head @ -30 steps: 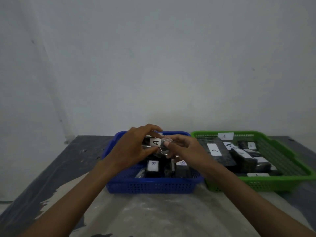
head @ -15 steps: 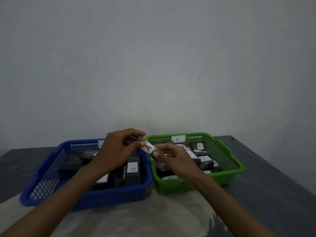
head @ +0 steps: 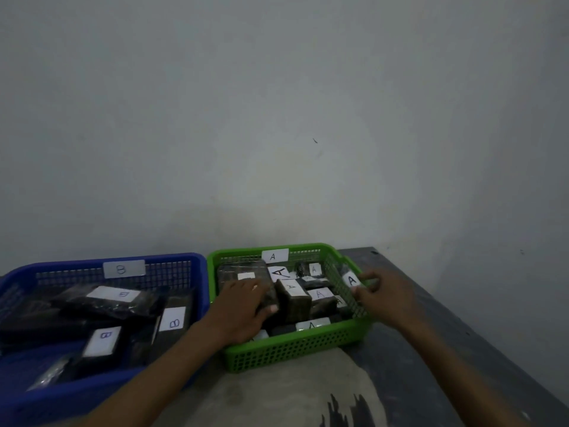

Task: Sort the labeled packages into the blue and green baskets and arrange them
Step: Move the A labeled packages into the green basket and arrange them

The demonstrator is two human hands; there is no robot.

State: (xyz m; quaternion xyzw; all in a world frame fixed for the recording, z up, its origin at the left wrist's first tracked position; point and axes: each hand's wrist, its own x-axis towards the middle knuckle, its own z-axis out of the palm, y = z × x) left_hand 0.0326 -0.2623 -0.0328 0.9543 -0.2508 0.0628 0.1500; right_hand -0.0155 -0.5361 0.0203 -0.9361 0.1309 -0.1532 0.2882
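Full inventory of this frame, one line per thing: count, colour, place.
blue basket: one, blue, left on the table, white B tag on its back wall
green basket: one, green, right of the blue one, white A tag on its back wall
B packages: at least three labels readable, black with white labels, in the blue basket
A packages: several, exact count unclear, black with white labels, in the green basket
held package: one, dark, A label, at the green basket's right rim
table: one, dark grey with pale patches
wall: grey-white, behind
left hand: rests on a package in the green basket
right hand: pinches the held package
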